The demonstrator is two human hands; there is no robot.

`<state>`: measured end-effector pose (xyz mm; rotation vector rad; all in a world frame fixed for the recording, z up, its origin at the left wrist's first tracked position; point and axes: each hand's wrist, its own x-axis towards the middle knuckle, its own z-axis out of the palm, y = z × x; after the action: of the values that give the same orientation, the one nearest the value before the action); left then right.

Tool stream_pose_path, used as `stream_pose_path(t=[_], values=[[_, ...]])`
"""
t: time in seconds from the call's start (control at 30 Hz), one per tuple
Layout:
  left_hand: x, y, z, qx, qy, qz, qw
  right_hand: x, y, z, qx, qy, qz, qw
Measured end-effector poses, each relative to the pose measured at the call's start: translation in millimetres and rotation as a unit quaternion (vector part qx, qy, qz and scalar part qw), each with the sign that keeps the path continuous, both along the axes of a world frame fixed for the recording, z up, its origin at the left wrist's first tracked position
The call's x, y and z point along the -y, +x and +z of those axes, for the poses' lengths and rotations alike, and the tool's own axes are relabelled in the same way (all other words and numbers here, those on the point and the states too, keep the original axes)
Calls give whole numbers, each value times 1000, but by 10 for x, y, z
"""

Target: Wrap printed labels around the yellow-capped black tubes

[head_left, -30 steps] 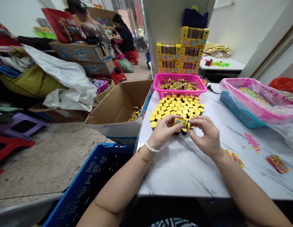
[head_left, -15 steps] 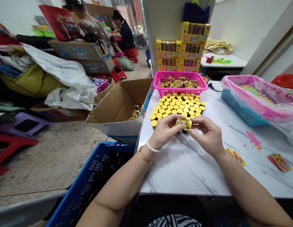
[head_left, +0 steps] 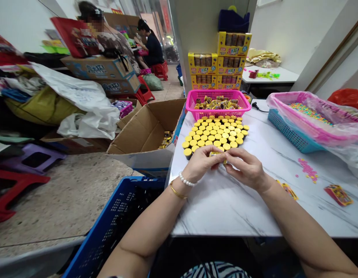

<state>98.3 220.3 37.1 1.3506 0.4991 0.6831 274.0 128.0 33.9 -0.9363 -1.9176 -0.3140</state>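
Note:
Between my two hands, over the near side of the table, is a small yellow-labelled jar (head_left: 216, 154), lying sideways and mostly covered by fingers. My left hand (head_left: 202, 162) grips its body, thumb along the near side. My right hand (head_left: 246, 166) pinches the jar's yellow-capped right end with thumb and fingers. Just beyond stand rows of yellow-capped jars (head_left: 211, 138), upright and close together. Behind them a pink basket (head_left: 218, 113) holds a heap of more small labelled jars.
An open cardboard box (head_left: 138, 133) and a blue crate (head_left: 109, 208) stand left of the table. At right is a plastic-lined basket (head_left: 294, 131) of coloured beads. Pink pieces (head_left: 308, 170) and small card packs (head_left: 338, 194) lie on the tabletop. Two people sit at the back left.
My right hand has closed in leftward around the jar's capped end, covering more of it. Both hands have come slightly lower and nearer to me with the jar.

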Motion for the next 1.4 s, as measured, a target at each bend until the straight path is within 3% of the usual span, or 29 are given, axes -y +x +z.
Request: stream_pose_path(t=[0.17, 0.27, 0.43, 0.53, 0.67, 0.97, 1.07, 1.17, 1.23, 1.3, 1.4], values=[[11, 26, 19, 48, -74, -16, 996, -54, 14, -36, -159, -95, -35, 982], [-5, 21, 9, 48, -92, -15, 994, -80, 50, -70, -205, -127, -37, 970], [-22, -10, 2, -8, -42, -9, 999, -63, 59, -71, -138, -69, -43, 987], [-17, -7, 17, -22, -7, 8, 1000, -54, 21, -74, -124, -73, -32, 989], [-1, 18, 10, 2, 28, 23, 999, -70, -34, -121, -210, -139, -28, 967], [30, 42, -3, -3, 143, 67, 987, -101, -134, -201, -366, -190, 20, 911], [72, 43, 8, 17, 103, 42, 994, -93, -119, -155, -333, -166, 8, 928], [83, 50, -10, 45, 10, 38, 998, -75, -82, -88, -250, -100, -48, 962], [57, 57, -27, 65, -52, 33, 996, -67, -59, -58, -221, -92, -45, 970], [22, 60, -41, 73, -95, 25, 992, -65, -47, -51, -247, -144, 9, 958], [-3, 58, -54, 63, -120, 6, 991, -70, -57, -77, -317, -249, 95, 910]])
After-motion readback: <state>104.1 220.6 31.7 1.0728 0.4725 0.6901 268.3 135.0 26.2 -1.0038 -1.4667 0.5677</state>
